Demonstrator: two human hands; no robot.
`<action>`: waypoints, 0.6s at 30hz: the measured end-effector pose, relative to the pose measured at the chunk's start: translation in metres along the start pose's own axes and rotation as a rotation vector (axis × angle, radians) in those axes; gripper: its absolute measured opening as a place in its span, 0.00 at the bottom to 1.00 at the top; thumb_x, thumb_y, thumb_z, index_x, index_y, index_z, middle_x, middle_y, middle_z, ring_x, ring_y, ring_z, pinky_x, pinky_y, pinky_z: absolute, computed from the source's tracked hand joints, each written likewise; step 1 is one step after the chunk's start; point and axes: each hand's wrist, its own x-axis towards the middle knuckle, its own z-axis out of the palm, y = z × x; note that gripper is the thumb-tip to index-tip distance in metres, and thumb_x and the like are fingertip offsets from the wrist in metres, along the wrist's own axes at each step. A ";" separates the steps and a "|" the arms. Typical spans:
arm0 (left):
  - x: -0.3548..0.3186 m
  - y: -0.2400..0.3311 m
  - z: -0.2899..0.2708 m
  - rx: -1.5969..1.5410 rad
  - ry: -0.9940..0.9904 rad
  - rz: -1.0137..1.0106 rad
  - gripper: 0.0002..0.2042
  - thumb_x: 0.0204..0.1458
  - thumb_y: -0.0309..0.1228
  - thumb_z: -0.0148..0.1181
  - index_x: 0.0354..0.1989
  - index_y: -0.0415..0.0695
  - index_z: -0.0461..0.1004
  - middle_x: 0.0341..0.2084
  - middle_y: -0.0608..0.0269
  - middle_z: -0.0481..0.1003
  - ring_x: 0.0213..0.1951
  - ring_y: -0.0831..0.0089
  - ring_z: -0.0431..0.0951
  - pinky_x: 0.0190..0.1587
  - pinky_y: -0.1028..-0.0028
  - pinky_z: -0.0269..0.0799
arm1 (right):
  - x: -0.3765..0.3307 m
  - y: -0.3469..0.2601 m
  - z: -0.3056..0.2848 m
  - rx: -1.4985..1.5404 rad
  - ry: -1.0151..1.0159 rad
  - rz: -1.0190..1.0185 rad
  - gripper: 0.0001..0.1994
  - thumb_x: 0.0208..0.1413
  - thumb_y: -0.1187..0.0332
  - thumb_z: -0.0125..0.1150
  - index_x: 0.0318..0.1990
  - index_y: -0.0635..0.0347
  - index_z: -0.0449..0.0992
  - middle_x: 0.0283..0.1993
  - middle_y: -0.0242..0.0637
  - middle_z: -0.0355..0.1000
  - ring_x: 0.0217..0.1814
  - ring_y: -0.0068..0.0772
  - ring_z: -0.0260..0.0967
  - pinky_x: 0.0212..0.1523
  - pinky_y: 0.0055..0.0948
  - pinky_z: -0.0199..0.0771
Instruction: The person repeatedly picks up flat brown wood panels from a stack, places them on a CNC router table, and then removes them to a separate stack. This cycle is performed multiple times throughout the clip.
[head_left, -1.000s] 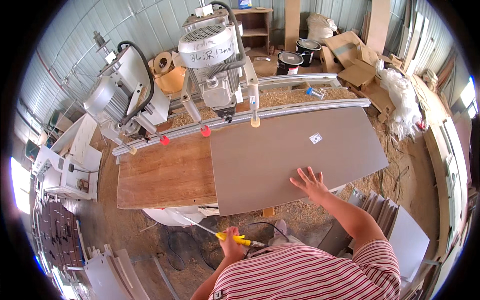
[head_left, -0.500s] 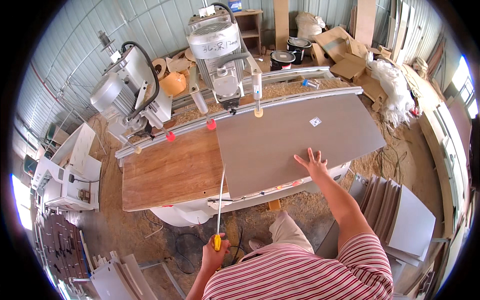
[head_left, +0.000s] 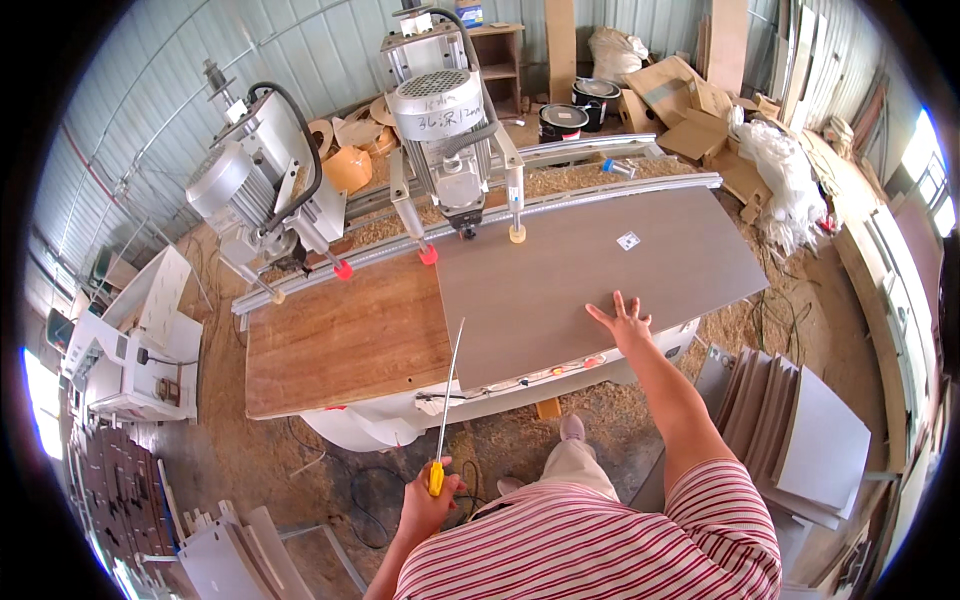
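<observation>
My left hand (head_left: 428,500) is closed round the yellow handle of what looks like an air blow gun (head_left: 449,400). Its long, thin metal nozzle points up and away, the tip over the near left corner of a grey-brown panel (head_left: 540,290). Flat on that panel's near part lies my right hand (head_left: 624,325), fingers spread. The panel rests on a wood-topped drilling machine table (head_left: 340,340), its far edge by a metal rail (head_left: 600,190). A motorised drill head (head_left: 462,180) stands at the panel's far left, with a yellow-tipped clamp (head_left: 517,232) beside it.
Another drill head (head_left: 235,190) stands at the left, with red-tipped clamps (head_left: 343,270) nearby. Stacked panels (head_left: 800,430) lean at the right, more panels (head_left: 235,555) at lower left. Cables (head_left: 370,500) lie on the sawdust-strewn floor. Cardboard boxes (head_left: 690,110) and paint buckets (head_left: 563,120) sit behind.
The middle drill head has come down toward the panel. My left hand has tilted the tool, bringing its tip rightward and over the panel. My right hand stays flat on the panel.
</observation>
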 end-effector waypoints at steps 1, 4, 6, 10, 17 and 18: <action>-0.001 0.006 0.001 -0.015 -0.006 -0.009 0.18 0.60 0.33 0.57 0.56 0.37 0.68 0.28 0.61 0.81 0.22 0.81 0.74 0.26 0.79 0.71 | -0.001 0.001 -0.001 -0.001 -0.004 -0.004 0.53 0.56 0.82 0.52 0.69 0.06 0.26 0.79 0.44 0.26 0.77 0.64 0.38 0.63 0.65 0.61; -0.002 0.010 0.006 -0.029 -0.008 -0.020 0.18 0.60 0.32 0.57 0.55 0.37 0.68 0.28 0.61 0.80 0.22 0.82 0.73 0.25 0.79 0.70 | -0.004 0.003 -0.007 -0.001 -0.018 -0.017 0.53 0.56 0.81 0.52 0.69 0.06 0.26 0.79 0.45 0.26 0.77 0.65 0.38 0.63 0.65 0.62; -0.001 0.009 0.010 -0.037 -0.004 -0.025 0.17 0.61 0.32 0.56 0.55 0.37 0.68 0.27 0.62 0.80 0.21 0.82 0.72 0.25 0.79 0.69 | -0.005 0.004 -0.010 -0.004 -0.033 -0.025 0.53 0.56 0.81 0.53 0.69 0.06 0.27 0.79 0.45 0.26 0.77 0.65 0.38 0.63 0.64 0.62; 0.003 0.012 0.025 -0.077 0.034 -0.043 0.17 0.61 0.32 0.56 0.55 0.38 0.68 0.27 0.62 0.80 0.21 0.83 0.71 0.25 0.80 0.68 | -0.007 0.005 -0.009 -0.012 -0.019 -0.051 0.52 0.55 0.78 0.56 0.71 0.12 0.27 0.79 0.45 0.26 0.77 0.65 0.38 0.63 0.64 0.61; 0.003 0.018 0.041 -0.098 -0.033 -0.174 0.17 0.61 0.32 0.56 0.56 0.42 0.70 0.28 0.64 0.80 0.20 0.85 0.67 0.23 0.82 0.64 | -0.017 0.036 0.048 0.318 0.257 -0.192 0.41 0.54 0.71 0.61 0.73 0.38 0.47 0.77 0.47 0.37 0.78 0.54 0.38 0.73 0.50 0.46; 0.001 0.015 0.041 -0.098 -0.052 -0.194 0.17 0.60 0.32 0.57 0.56 0.42 0.70 0.28 0.64 0.80 0.20 0.86 0.67 0.23 0.82 0.64 | -0.023 0.043 0.056 0.449 0.305 -0.237 0.39 0.54 0.70 0.61 0.73 0.43 0.50 0.77 0.47 0.39 0.78 0.51 0.38 0.75 0.46 0.45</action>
